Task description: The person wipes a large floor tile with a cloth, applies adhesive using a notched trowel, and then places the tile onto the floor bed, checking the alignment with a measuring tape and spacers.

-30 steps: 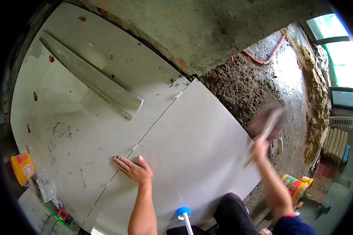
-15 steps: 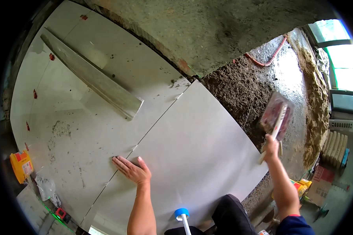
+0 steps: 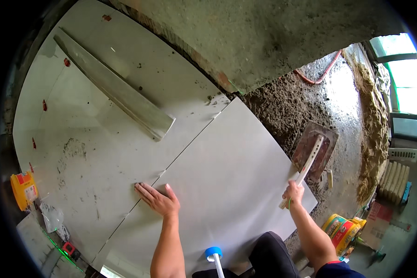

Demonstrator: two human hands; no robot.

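Observation:
My left hand (image 3: 158,199) lies flat with fingers outstretched on large pale floor tiles, across the seam between the near tile (image 3: 227,171) and the far-left tile (image 3: 106,153). My right hand (image 3: 293,192) is closed round the long white handle of a flat trowel (image 3: 328,139). The trowel's rectangular, mortar-stained plate is over the wet mortar (image 3: 287,106), just past the near tile's right edge; whether it touches the mortar, I cannot tell. A blue round-headed tool (image 3: 213,252) with a white handle stands by my knees.
A long metal straightedge (image 3: 118,92) lies on the far-left tiles. Red clips (image 3: 44,105) line a left seam. A concrete block (image 3: 264,37) juts in at the top. A yellow bucket (image 3: 339,231) stands lower right, and a yellow packet (image 3: 24,191) lies at the left.
My right hand has moved left and slightly down with the trowel, bringing it in over the near tile's right edge. My left hand stays flat on the seam.

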